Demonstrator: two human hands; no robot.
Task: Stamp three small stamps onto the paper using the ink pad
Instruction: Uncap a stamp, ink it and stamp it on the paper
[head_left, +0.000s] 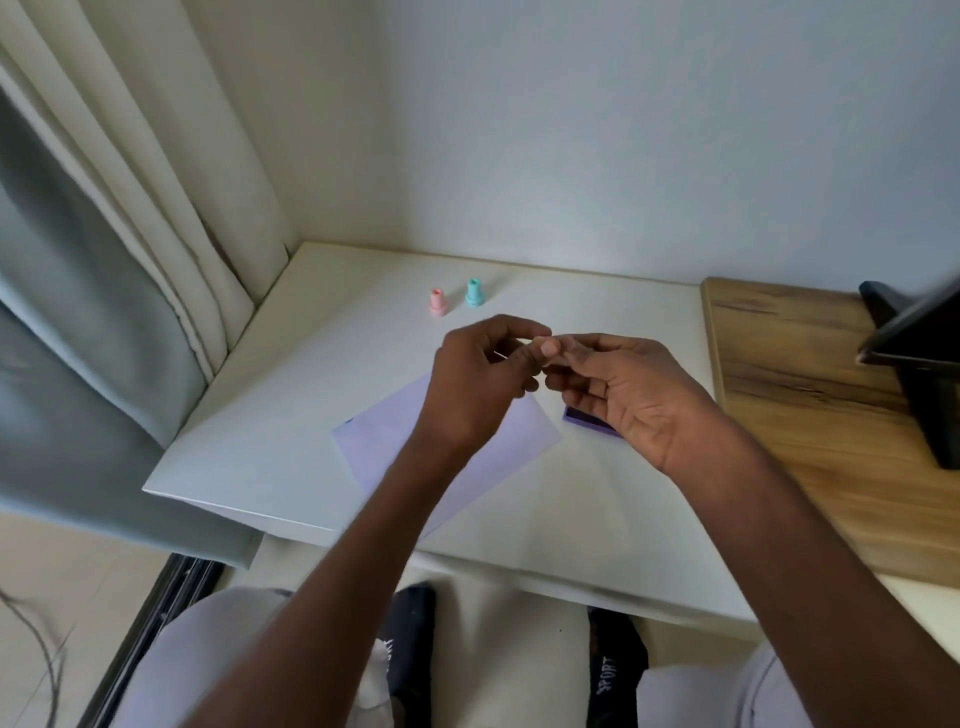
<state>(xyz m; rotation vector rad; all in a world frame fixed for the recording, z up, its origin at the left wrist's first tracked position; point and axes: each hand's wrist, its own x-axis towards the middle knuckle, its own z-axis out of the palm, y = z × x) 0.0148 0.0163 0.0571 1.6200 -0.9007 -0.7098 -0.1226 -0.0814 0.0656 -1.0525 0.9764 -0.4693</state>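
My left hand (483, 374) and my right hand (623, 384) meet fingertip to fingertip above the table. Between them they pinch a small pale stamp (540, 341), mostly hidden by the fingers. Below the hands lies a lavender sheet of paper (379, 441), turned at an angle, partly covered by my left forearm. A purple ink pad (582, 418) lies to the paper's right, half hidden under my right hand. A pink stamp (438, 302) and a teal stamp (474, 293) stand upright side by side at the back of the table.
The white table (270, 426) ends at a wall behind and curtains (156, 260) on the left. A wooden surface (789, 374) adjoins it on the right, with a black stand (919, 358) on it. My knees and dark socks show below the front edge.
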